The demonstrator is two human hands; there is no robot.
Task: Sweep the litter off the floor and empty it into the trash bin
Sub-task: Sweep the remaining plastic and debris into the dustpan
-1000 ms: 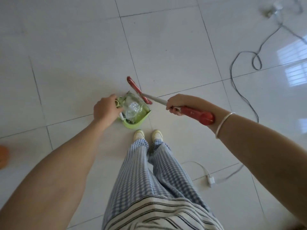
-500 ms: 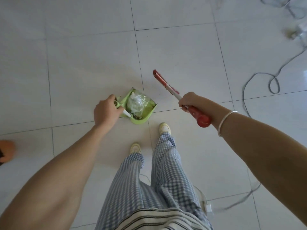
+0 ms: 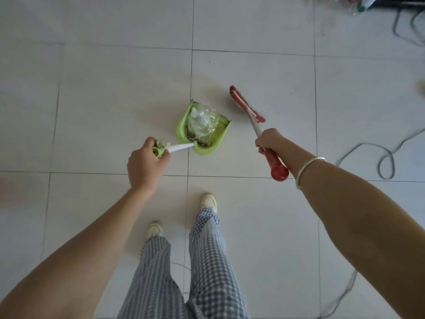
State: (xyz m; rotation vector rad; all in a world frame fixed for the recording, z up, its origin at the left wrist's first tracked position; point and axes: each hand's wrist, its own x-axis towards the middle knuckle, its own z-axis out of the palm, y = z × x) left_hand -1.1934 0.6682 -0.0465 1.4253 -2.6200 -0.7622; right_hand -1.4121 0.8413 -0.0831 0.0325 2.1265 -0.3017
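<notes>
A light green dustpan (image 3: 220, 145) hangs in front of me over the white tiles, with crumpled clear plastic litter (image 3: 203, 122) and dark dirt inside it. My left hand (image 3: 146, 164) is closed around the top of its white and green handle. A red broom (image 3: 247, 104) is to the right of the dustpan, apart from it, its head close to the floor. My right hand (image 3: 269, 140) grips the broom's handle just above the red grip, a silver bangle on that wrist. No trash bin is clearly in view.
Grey cables (image 3: 388, 162) loop across the floor at the right and trail down past my right arm. Blurred objects and more cables (image 3: 404, 21) lie at the top right corner. My feet in pale shoes (image 3: 208, 201) stand below the dustpan.
I have stepped forward. The dustpan and broom have drifted apart, the broom swinging out to the right. The view has turned, and the cables now sit further right.
</notes>
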